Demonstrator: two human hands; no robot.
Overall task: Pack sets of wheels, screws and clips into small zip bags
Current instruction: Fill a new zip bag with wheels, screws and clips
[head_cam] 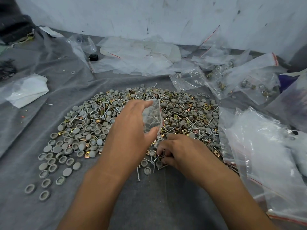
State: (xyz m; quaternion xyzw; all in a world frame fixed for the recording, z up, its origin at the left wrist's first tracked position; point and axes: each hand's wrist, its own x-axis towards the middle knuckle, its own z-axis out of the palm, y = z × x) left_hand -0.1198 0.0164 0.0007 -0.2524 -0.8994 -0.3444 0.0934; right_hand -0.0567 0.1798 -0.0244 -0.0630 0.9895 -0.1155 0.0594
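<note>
Clear zip bag (152,116): 1, left hand (131,128) | right hand (177,151): screws (155,159)

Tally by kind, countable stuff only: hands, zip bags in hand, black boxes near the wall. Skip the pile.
hands: 2 (left hand, right hand)
zip bag, in left hand: 1
black box: 1
total: 4

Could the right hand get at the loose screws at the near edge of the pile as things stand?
Probably yes: the right hand is already down among the screws there, nothing covering them. The left hand holds the small zip bag above, clear of it.
</note>
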